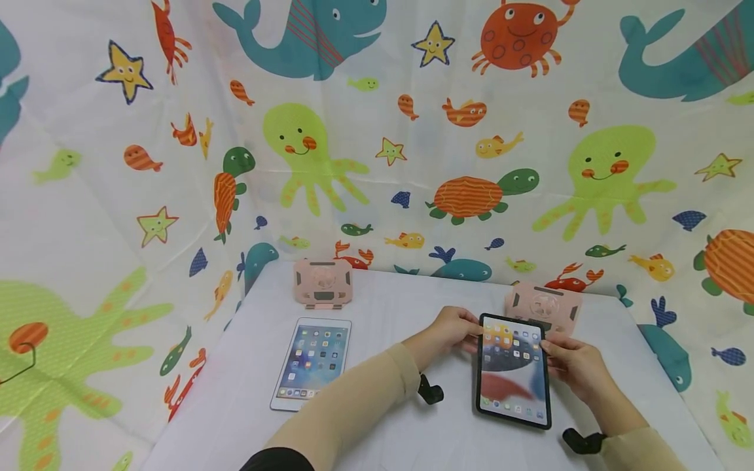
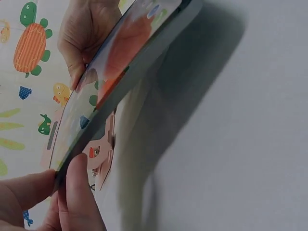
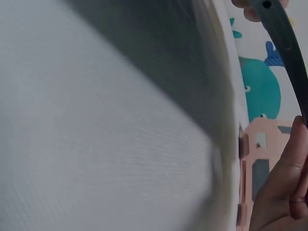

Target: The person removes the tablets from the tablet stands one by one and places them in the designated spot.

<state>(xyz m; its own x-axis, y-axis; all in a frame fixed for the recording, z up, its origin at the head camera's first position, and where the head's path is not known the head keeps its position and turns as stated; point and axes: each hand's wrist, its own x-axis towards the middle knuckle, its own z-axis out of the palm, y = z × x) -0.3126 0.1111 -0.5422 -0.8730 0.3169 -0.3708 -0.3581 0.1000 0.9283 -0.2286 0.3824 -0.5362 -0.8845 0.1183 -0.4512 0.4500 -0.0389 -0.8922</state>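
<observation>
A tablet with a dark rim [image 1: 511, 373], its screen lit with app icons, is held between both hands over the right part of the white table. My left hand [image 1: 452, 330] pinches its left edge near the top; in the left wrist view the thumb and fingers [image 2: 79, 192] grip that edge. The right hand [image 1: 577, 366] pinches the opposite edge, with its thumb [image 3: 293, 149] along the dark rim in the right wrist view. The tablet's far edge is raised, and a shadow lies below it. A pink stand [image 1: 562, 307] is just behind, partly hidden by the tablet.
A white tablet [image 1: 312, 360] with a lit screen lies on the left of the table [image 1: 406, 294]. Behind it stands another pink stand [image 1: 324, 282]. A cloth [image 1: 365, 183] printed with sea animals hangs along the back and sides.
</observation>
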